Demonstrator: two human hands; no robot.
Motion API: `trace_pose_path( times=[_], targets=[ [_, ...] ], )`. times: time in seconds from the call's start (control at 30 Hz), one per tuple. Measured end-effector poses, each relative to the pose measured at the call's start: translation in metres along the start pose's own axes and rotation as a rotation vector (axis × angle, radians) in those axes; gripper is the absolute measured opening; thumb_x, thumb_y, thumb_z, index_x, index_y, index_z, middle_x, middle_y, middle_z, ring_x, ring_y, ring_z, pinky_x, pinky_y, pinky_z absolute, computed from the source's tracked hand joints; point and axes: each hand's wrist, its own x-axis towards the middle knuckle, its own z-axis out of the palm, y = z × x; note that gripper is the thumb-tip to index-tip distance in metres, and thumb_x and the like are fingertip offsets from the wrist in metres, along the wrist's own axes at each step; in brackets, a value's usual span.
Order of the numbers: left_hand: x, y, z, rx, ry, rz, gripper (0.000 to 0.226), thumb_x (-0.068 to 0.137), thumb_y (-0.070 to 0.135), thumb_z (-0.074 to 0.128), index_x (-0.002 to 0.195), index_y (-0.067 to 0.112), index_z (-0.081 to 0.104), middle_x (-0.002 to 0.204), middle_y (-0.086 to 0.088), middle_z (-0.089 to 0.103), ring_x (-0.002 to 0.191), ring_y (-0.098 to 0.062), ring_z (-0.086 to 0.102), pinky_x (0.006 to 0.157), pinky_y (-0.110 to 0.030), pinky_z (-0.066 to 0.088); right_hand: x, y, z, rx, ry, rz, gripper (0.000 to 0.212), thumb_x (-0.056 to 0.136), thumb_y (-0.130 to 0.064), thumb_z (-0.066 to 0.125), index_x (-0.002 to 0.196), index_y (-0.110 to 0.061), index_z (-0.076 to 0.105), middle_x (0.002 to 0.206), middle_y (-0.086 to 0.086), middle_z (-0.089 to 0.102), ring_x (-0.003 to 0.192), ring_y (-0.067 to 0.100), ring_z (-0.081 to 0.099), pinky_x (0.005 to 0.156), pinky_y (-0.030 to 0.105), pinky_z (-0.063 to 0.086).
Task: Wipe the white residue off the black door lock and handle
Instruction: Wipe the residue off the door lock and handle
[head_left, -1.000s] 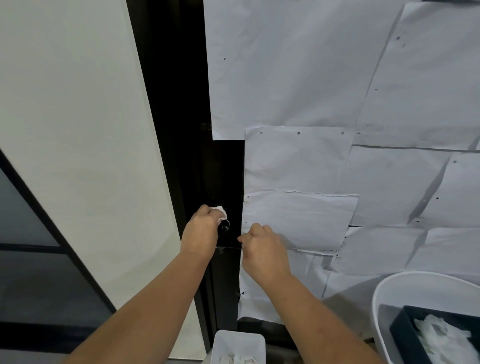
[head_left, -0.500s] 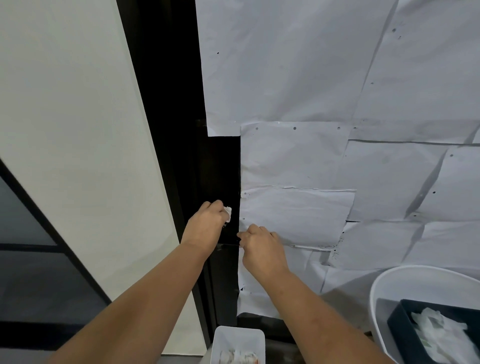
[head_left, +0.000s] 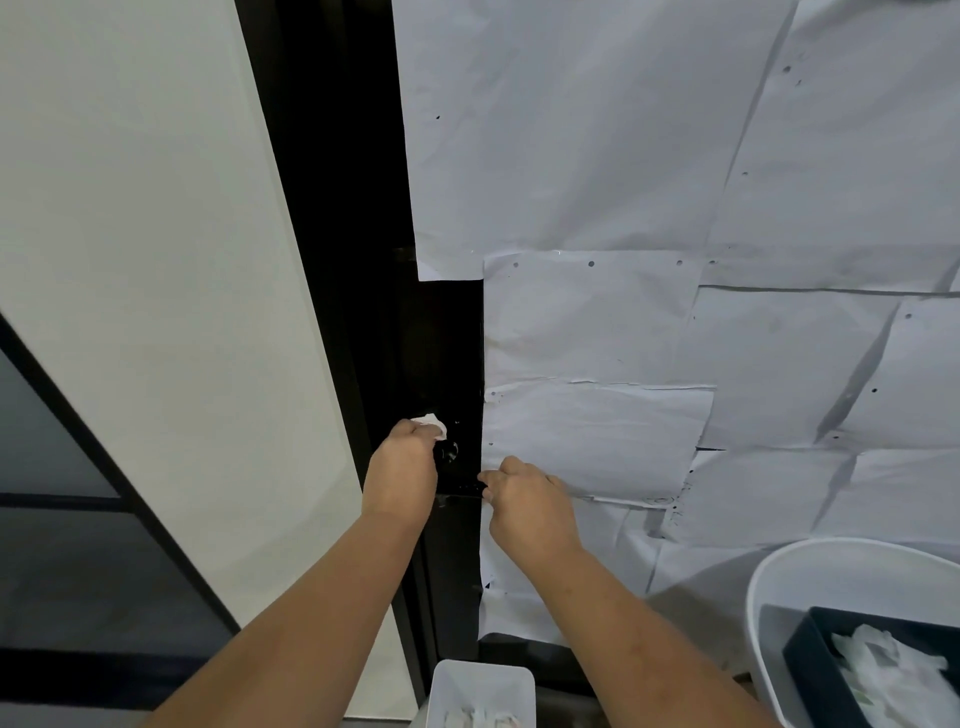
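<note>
Head view, the only one: the left hand (head_left: 402, 470) is curled shut around a small white wipe (head_left: 432, 422), pressing it against the black lock plate (head_left: 449, 364) just above the round lock (head_left: 448, 452), probably so the fingertips can push the wad into the recess around it. A few white specks show near the wipe. The right hand (head_left: 530, 506) is loosely closed with its fingertips on the black handle (head_left: 465, 488), apparently steadying it while the other hand rubs; whether it fully grips the lever is hidden. White paper sheets (head_left: 597, 436) cover the door beside the lock. Below sit a small white container (head_left: 480, 693) and a white tub (head_left: 789, 587) holding a dark tray (head_left: 802, 660) of crumpled wipes.
</note>
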Motion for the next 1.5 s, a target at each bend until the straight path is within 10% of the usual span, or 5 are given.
trace_pose_path(
  times=[0.23, 0.57, 1.07, 1.27, 1.5],
  targets=[
    [-0.004, 0.005, 0.002, -0.097, 0.086, -0.135, 0.025, 0.081, -0.01, 0.065, 0.096, 0.008, 0.075, 0.075, -0.008, 0.063, 0.057, -0.015, 0.053, 0.051, -0.013, 0.036, 0.002, 0.001, 0.003, 0.013, -0.002, 0.005, 0.039, 0.087, -0.007, 0.048, 0.119, -0.024, 0.063, 0.105, -0.002, 0.057, 0.094, 0.02, 0.056, 0.076, 0.028, 0.034],
    [-0.005, 0.009, 0.004, -0.337, 0.138, -0.416, 0.026, 0.096, 0.009, 0.054, 0.116, 0.013, 0.07, 0.097, -0.01, 0.073, 0.082, -0.024, 0.069, 0.069, -0.024, 0.053, 0.004, 0.003, 0.004, 0.042, -0.021, 0.017, 0.041, 0.086, -0.006, 0.047, 0.119, -0.026, 0.063, 0.104, -0.003, 0.057, 0.091, 0.018, 0.057, 0.072, 0.025, 0.032],
    [-0.029, -0.005, -0.007, -0.27, -0.284, -0.544, 0.016, 0.092, 0.004, 0.051, 0.098, 0.002, 0.065, 0.09, -0.012, 0.068, 0.075, -0.022, 0.061, 0.053, -0.018, 0.037, 0.004, 0.001, -0.001, 0.079, -0.08, 0.04, 0.04, 0.09, -0.007, 0.047, 0.123, -0.025, 0.06, 0.102, -0.003, 0.055, 0.085, 0.017, 0.055, 0.058, 0.026, 0.035],
    [-0.022, -0.009, -0.007, -0.831, -0.194, -0.933, 0.015, 0.091, 0.001, 0.053, 0.102, -0.004, 0.061, 0.088, -0.017, 0.062, 0.09, -0.034, 0.065, 0.085, -0.041, 0.055, 0.004, 0.001, 0.002, 0.078, -0.076, 0.058, 0.038, 0.087, -0.004, 0.048, 0.117, -0.022, 0.063, 0.101, -0.003, 0.055, 0.085, 0.019, 0.056, 0.057, 0.028, 0.042],
    [-0.01, 0.011, -0.007, -1.499, -0.074, -1.154, 0.024, 0.098, 0.003, 0.049, 0.12, -0.005, 0.051, 0.104, -0.018, 0.06, 0.086, -0.029, 0.062, 0.076, -0.041, 0.052, 0.003, 0.001, 0.003, 0.068, -0.068, 0.043, 0.035, 0.088, -0.006, 0.049, 0.116, -0.023, 0.062, 0.101, -0.002, 0.055, 0.085, 0.02, 0.057, 0.058, 0.029, 0.043]
  ],
)
